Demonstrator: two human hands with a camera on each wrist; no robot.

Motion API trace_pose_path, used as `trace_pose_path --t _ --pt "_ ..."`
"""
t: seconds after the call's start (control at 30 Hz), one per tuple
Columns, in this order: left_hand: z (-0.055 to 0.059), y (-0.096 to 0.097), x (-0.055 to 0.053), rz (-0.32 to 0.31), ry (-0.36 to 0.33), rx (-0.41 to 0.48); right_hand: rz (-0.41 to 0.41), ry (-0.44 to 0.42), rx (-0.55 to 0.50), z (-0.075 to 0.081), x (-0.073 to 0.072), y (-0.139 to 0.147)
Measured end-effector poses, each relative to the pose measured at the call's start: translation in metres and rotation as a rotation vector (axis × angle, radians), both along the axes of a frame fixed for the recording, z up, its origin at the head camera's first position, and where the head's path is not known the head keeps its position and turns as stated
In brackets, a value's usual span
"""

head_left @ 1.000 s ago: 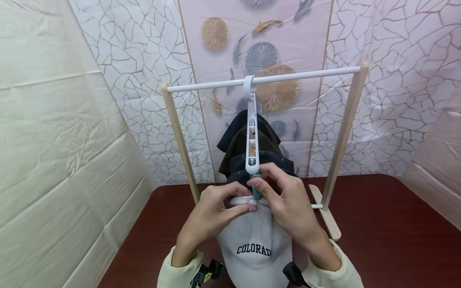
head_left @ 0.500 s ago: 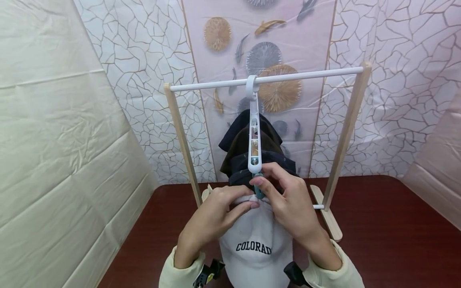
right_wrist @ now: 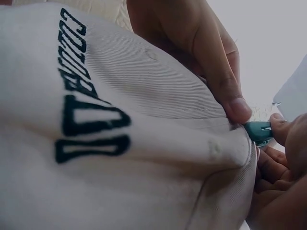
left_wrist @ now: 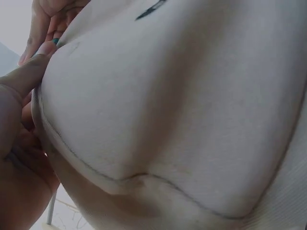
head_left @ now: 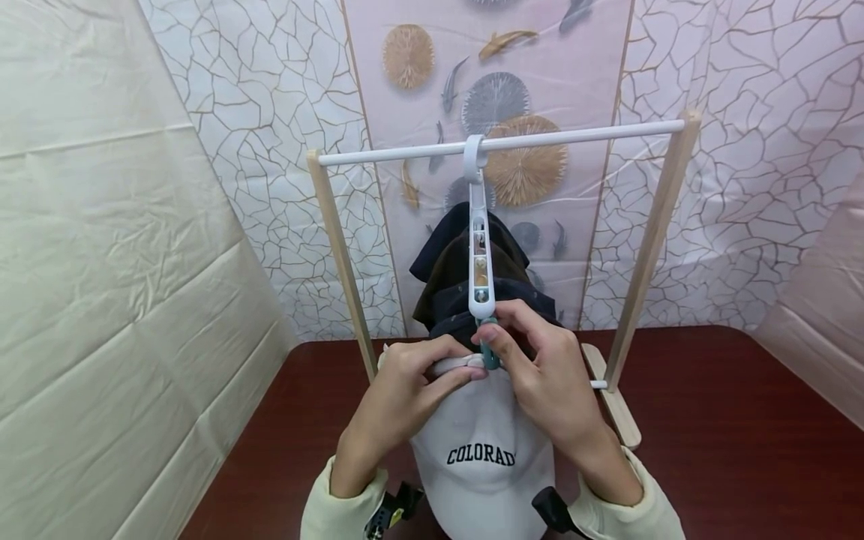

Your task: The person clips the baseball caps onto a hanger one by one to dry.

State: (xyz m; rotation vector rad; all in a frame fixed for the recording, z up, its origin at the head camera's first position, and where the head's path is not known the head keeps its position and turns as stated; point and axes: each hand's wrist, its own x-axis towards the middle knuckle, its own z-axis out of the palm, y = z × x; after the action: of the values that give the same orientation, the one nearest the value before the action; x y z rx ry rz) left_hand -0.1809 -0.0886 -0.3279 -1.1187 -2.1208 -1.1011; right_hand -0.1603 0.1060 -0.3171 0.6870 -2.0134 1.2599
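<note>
A white cap (head_left: 479, 420) with dark "COLORADO" lettering hangs brim down in the head view. My left hand (head_left: 408, 386) pinches its top edge between thumb and fingers. Just to the right, my right hand (head_left: 550, 375) pinches a teal clip (head_left: 490, 355) at the lower end of a white hanger strip (head_left: 482, 307). In the right wrist view, the teal clip (right_wrist: 259, 132) sits right at the cap's edge, beside the left thumb. Its jaws are hidden there. Several dark caps (head_left: 439, 281) hang behind the strip, higher up.
The hanger hooks over a white rod (head_left: 574, 136) of a wooden-sided rack (head_left: 648, 247). The rack's right foot (head_left: 617, 412) rests on a dark red table (head_left: 729, 420). Patterned cloth (head_left: 263, 187) stands behind, and a cream curtain (head_left: 135, 300) is at the left.
The white cap and my left hand have risen slightly toward the teal clip. My right hand keeps its pinch on the clip. The whole head view has shifted a little.
</note>
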Motion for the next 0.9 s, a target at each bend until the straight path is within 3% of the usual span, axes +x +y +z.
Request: trace_pose_path --t 0.63,0.9 --pt "-0.0032 0.0014 -0.0029 -0.016 -0.021 0.116 -0.011 -0.038 -0.001 -0.0011 0.0027 -0.003" --pt "-0.0006 -0.0019 -0.0054 -0.065 -0.011 0.129 -0.006 -0.032 0.017 0.0012 0.0026 -0.0037"
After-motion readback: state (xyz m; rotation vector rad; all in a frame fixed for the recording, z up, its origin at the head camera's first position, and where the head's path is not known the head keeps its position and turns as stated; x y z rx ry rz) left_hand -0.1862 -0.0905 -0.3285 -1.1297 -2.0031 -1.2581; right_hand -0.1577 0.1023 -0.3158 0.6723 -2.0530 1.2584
